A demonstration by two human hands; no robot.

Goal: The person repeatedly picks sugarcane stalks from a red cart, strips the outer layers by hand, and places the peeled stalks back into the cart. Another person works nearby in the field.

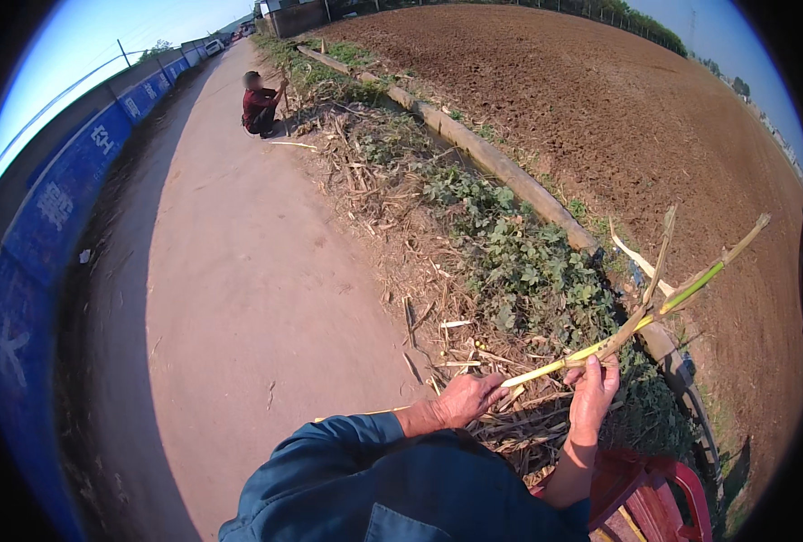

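A long yellow-green plant stalk (pixel 544 370) with dry, pale leaf sheaths runs up to the right, its far end out over the ditch and the field edge. Closed around its lower end is my left hand (pixel 466 400). My right hand (pixel 592 389) grips the stalk farther along, at a dry sheath (pixel 624 333), with the thumb on top. Beyond that hand the stalk parts into a green stretch (pixel 703 279) and dry, peeling pieces. Dry stalk and husk scraps (pixel 523 433) lie on the ground below both hands.
A red plastic chair (pixel 693 494) stands at lower right. Leafy plants (pixel 530 271) and a concrete-edged ditch (pixel 489 152) border the ploughed field (pixel 577 88). Farther up the concrete road (pixel 239 271), a person (pixel 260 105) squats holding a stalk. A blue-painted wall (pixel 42 217) runs along the left.
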